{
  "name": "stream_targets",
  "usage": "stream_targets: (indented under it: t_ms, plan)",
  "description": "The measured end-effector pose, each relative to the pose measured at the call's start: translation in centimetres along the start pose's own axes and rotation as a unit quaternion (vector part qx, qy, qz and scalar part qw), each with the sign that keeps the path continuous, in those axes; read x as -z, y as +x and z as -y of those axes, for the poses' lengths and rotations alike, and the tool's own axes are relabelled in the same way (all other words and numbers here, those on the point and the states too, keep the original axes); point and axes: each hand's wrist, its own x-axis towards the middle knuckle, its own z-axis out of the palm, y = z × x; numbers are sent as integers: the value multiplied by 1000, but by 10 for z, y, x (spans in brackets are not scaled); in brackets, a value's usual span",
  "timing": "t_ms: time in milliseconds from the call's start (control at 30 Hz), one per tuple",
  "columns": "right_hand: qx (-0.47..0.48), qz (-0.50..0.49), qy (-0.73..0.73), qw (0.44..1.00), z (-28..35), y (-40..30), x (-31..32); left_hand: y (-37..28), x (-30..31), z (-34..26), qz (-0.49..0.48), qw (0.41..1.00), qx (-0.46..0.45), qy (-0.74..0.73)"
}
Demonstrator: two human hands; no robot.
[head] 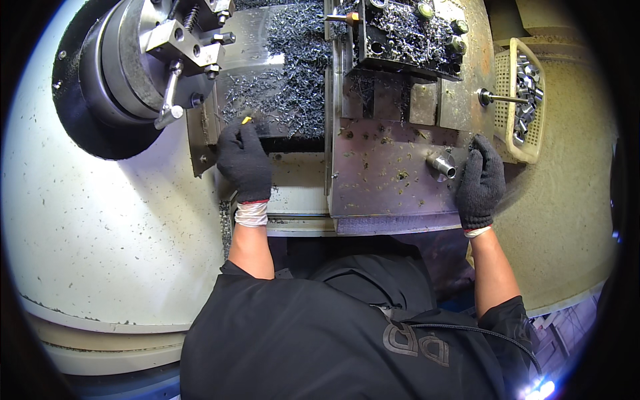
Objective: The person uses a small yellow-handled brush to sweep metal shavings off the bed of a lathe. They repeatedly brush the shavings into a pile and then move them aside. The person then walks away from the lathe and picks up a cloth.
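Observation:
My left hand [245, 162], in a dark knit glove over a white cuff, is closed on a small yellow piece [246, 120] at its fingertips, beside the lathe bed and its metal chips. In a matching glove, my right hand [481, 182] rests near the right edge of the speckled metal slide plate; whether it holds something cannot be told. Just left of it a short metal tube [444, 166] sticks up from the plate. The lathe chuck [127, 62] is at the upper left, with a T-handled chuck key [171, 97] seated in it.
Dark curled swarf [302, 75] covers the bed. A chip-strewn tool post [410, 37] with bolts carries a tool [337, 18] pointing left. At the right, a cream plastic basket [539, 120] holds several short metal pieces, near a protruding rod [507, 98].

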Motion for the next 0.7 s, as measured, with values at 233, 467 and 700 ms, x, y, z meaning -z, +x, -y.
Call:
stream_targets:
  t_ms: [233, 467, 700]
  plan:
    - [0, 4, -22, 1000, 0, 0, 1, -7, 4, 21, 14, 996, 4, -86]
    - [8, -5, -7, 1000, -1, 1, -1, -51, -3, -16, 89, 990, -18, -106]
    - [0, -3, 3, 1000, 1, 0, -1, -41, -7, -2, 29, 997, -43, -59]
